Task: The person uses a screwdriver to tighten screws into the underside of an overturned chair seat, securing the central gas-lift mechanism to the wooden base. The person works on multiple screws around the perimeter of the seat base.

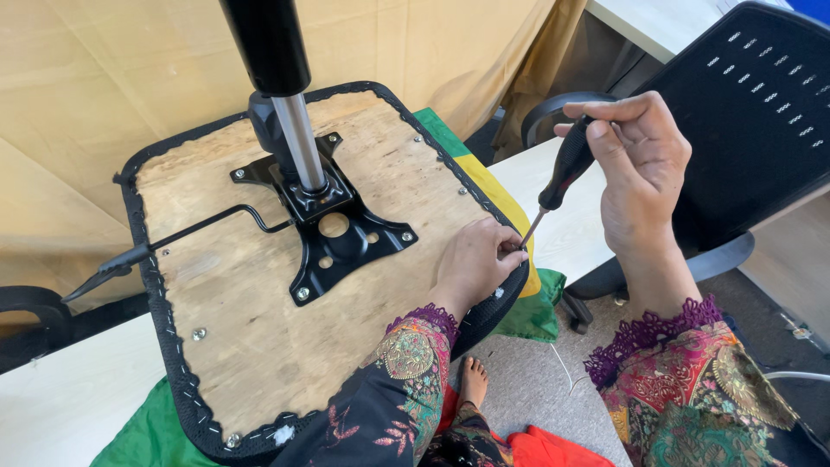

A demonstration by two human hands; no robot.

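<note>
An upturned chair seat (pixel 251 320) of bare plywood with a black stapled fabric rim lies on a white table. A black metal plate (pixel 341 238) with a chrome gas cylinder (pixel 298 138) is bolted to its middle. My right hand (pixel 635 169) grips the black handle of a screwdriver (pixel 562 169), its shaft slanting down to the seat's right edge. My left hand (pixel 475 259) rests on that edge, fingers pinched around the screwdriver's tip.
A black lever (pixel 173 238) sticks out to the left from the plate. A green and yellow cloth (pixel 527 303) lies under the seat. A black mesh chair back (pixel 743 112) with an armrest stands at the right. A beige curtain hangs behind.
</note>
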